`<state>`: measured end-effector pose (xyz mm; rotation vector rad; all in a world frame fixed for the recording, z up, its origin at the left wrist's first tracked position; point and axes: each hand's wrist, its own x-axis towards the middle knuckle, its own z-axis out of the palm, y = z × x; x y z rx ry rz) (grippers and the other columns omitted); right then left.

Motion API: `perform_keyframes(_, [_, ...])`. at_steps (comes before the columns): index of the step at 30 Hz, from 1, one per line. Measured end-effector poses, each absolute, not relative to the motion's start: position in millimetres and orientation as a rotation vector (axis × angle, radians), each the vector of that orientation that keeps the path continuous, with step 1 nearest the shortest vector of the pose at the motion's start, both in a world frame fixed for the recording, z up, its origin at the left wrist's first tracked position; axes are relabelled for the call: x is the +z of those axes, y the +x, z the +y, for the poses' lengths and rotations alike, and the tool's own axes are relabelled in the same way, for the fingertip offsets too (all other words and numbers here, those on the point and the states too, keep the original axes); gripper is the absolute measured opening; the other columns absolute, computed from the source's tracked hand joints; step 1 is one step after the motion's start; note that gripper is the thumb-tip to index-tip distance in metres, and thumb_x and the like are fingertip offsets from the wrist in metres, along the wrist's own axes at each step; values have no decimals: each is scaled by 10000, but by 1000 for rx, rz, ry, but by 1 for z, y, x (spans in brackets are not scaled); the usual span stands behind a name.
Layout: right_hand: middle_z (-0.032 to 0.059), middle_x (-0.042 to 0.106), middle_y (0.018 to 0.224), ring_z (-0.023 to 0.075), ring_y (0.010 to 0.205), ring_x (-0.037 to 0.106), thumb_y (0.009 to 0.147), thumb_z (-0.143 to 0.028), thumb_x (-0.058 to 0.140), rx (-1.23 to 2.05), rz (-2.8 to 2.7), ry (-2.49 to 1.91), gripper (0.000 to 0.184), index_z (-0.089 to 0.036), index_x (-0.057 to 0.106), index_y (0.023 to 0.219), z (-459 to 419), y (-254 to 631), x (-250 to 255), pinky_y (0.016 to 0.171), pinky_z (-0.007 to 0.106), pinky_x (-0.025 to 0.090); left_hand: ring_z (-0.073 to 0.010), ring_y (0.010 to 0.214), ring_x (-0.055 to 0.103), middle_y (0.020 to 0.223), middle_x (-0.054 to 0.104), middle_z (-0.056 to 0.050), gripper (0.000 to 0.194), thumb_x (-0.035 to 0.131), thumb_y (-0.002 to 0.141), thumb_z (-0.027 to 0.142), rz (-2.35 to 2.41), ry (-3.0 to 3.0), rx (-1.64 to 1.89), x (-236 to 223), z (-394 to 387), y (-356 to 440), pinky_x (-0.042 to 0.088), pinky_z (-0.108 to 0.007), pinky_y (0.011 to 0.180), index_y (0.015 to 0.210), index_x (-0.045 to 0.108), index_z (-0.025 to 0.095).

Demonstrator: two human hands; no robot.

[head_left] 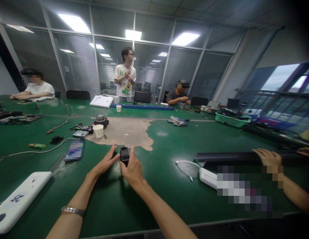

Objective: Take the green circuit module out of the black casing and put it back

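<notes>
A small black block with slots or ports on its face sits between my two hands, over the green table. My right hand grips it from the near right side, thumb low on the near end and forefinger stretched along the right edge. On its left, my left hand has its fingers extended and spread, with the thumb close to or touching the block; I cannot tell which. A metal bracelet is on my left wrist. Whether the block rests on the table is unclear.
A phone, a paper cup and dismantled parts lie ahead left. A white slab is near left. At right, another person's hand rests by a black rail and a white power strip. People sit and stand beyond.
</notes>
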<state>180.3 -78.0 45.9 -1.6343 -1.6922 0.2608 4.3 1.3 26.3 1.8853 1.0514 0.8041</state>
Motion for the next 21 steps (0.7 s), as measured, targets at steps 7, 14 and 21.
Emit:
perform_keyframes(7, [252, 650, 1269, 349, 1158, 653, 849, -329, 702, 349, -1764, -1656, 989, -12, 136, 1595, -82, 188, 36, 967, 429, 513, -288, 1560, 191, 1696, 148, -155, 995, 401, 955, 731, 1071, 1899, 805, 26, 2, 5, 121, -483, 1272, 1625, -84, 178])
perform_keyframes(14, [207, 568, 1422, 332, 1301, 561, 830, -366, 714, 368, -1656, -1405, 980, -101, 175, 1605, -78, 193, 15, 1085, 469, 456, -284, 1560, 196, 1693, 166, -151, 987, 397, 960, 726, 1088, 1920, 804, 21, 3, 5, 130, -474, 1272, 1627, -68, 167])
perform_keyframes(21, [218, 607, 1365, 333, 1234, 612, 844, -322, 698, 335, -1640, -1399, 961, -82, 158, 1602, -76, 187, 11, 1031, 481, 496, -284, 1550, 232, 1689, 190, -142, 950, 402, 979, 701, 1070, 1917, 822, 14, 9, 4, 138, -477, 1269, 1627, -78, 198])
